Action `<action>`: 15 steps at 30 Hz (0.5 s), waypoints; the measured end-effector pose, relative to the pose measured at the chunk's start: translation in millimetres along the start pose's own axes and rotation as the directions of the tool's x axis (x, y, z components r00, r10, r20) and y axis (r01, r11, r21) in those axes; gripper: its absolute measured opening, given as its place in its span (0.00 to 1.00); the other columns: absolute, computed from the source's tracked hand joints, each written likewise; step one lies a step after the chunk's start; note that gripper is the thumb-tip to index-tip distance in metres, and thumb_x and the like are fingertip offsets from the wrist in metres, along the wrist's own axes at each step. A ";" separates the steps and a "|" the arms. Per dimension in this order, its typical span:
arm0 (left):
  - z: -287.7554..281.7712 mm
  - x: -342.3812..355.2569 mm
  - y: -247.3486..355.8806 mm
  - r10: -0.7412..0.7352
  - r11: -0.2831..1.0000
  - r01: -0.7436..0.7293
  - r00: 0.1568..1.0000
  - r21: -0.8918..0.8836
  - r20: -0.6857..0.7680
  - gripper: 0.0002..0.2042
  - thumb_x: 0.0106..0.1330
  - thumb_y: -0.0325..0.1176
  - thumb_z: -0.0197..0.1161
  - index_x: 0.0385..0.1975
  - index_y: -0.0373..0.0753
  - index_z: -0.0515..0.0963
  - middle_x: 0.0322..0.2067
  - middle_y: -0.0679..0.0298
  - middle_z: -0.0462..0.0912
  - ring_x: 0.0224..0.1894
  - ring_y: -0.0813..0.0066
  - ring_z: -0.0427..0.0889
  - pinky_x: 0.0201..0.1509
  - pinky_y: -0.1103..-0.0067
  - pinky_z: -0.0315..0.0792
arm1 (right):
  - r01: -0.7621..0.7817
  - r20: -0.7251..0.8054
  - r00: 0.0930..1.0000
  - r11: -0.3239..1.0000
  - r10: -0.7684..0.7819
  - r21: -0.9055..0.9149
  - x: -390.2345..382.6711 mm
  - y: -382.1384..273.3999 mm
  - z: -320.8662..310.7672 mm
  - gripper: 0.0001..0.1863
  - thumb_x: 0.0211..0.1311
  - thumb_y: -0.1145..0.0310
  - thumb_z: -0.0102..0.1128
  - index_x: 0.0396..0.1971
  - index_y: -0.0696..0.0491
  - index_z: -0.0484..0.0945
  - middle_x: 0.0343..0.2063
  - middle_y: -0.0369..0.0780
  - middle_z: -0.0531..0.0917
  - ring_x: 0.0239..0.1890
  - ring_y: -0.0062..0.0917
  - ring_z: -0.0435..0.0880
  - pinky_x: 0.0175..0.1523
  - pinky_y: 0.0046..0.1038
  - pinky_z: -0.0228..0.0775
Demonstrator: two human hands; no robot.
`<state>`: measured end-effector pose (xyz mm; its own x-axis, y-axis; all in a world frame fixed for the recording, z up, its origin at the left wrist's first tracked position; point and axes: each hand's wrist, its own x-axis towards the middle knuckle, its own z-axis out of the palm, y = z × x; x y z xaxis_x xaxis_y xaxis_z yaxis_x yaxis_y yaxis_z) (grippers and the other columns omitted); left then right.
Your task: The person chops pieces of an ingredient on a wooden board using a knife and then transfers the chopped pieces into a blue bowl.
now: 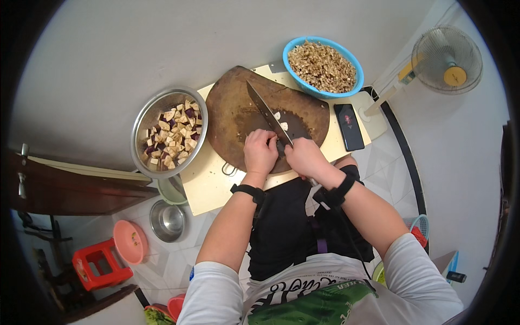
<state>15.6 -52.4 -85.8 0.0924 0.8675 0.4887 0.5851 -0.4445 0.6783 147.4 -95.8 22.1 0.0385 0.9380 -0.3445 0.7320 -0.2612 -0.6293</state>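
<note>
Knife (pixel 268 114), two pale slices (pixel 280 120), round board (pixel 233 108), two hands.

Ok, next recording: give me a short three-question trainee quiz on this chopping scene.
1. True or false: the right hand holds the knife.
2. Which bowl holds pale and purple cubes: A) the metal bowl, B) the blue bowl?
3. What lies right of the round cutting board, on the table?

Key: 1 true. 2 A. 3 a dark phone.
</note>
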 end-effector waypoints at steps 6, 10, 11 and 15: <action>-0.1 2.0 4.5 0.009 1.000 -0.009 1.000 -0.005 -0.008 0.03 0.57 0.27 0.67 0.27 0.39 0.79 0.29 0.60 0.79 0.36 0.57 0.79 0.44 0.66 0.73 | 0.004 -0.094 0.996 0.996 0.004 0.084 40.0 6.8 -1.2 0.22 0.67 0.61 0.51 0.30 0.67 0.83 0.25 0.60 0.83 0.35 0.52 0.87 0.47 0.46 0.79; -0.3 -0.2 1.1 -0.073 0.996 0.071 0.996 -0.045 -0.042 0.02 0.59 0.27 0.66 0.28 0.40 0.79 0.29 0.60 0.80 0.35 0.58 0.79 0.44 0.67 0.73 | -0.049 0.010 0.999 0.984 0.048 0.171 20.5 9.3 -24.5 0.20 0.68 0.63 0.50 0.28 0.65 0.80 0.16 0.53 0.81 0.18 0.41 0.85 0.30 0.40 0.79; 1.3 1.4 2.0 -0.069 0.997 0.067 0.996 -0.026 -0.062 0.01 0.59 0.27 0.66 0.29 0.40 0.80 0.29 0.61 0.80 0.36 0.58 0.79 0.44 0.67 0.73 | -0.046 0.023 0.999 0.966 0.041 0.256 18.3 19.6 -27.5 0.19 0.69 0.63 0.51 0.27 0.65 0.79 0.14 0.50 0.79 0.15 0.37 0.83 0.25 0.38 0.77; 0.9 2.5 4.8 0.019 1.000 -0.019 1.000 0.016 0.007 0.04 0.61 0.27 0.64 0.34 0.41 0.82 0.31 0.61 0.82 0.36 0.59 0.80 0.46 0.68 0.73 | -0.062 0.055 0.998 0.892 0.041 0.447 10.1 46.3 -32.7 0.19 0.69 0.63 0.54 0.24 0.64 0.75 0.11 0.42 0.75 0.10 0.29 0.77 0.17 0.33 0.70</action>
<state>19.3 -52.1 -81.8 0.1088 0.8605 0.4977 0.5960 -0.4571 0.6602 203.9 -90.9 12.3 0.0311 0.9124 -0.4081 0.3465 -0.3929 -0.8518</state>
